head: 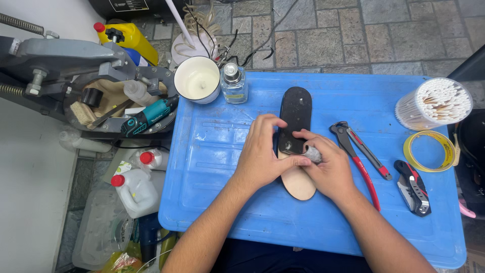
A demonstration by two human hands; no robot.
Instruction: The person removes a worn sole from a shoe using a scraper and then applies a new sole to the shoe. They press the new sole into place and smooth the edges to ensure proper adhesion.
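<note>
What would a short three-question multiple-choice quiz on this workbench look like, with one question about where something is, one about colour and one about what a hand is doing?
1. Where does the roll of yellow tape lie?
A. By the table's right edge
B. Inside the white cup
C. Under the shoe sole

2. What colour is the table top?
A. Green
B. Blue
C. Red

3. What is the right hand doing?
A. Resting flat and empty
B. Lifting the red-handled pliers
C. Pressing a small grey piece against the shoe sole

Answers:
1 A, it lies below the tub of cotton swabs.
2 B, the plastic top is blue.
3 C, its fingers pinch the small grey piece on the shoe sole, which the left hand steadies.
</note>
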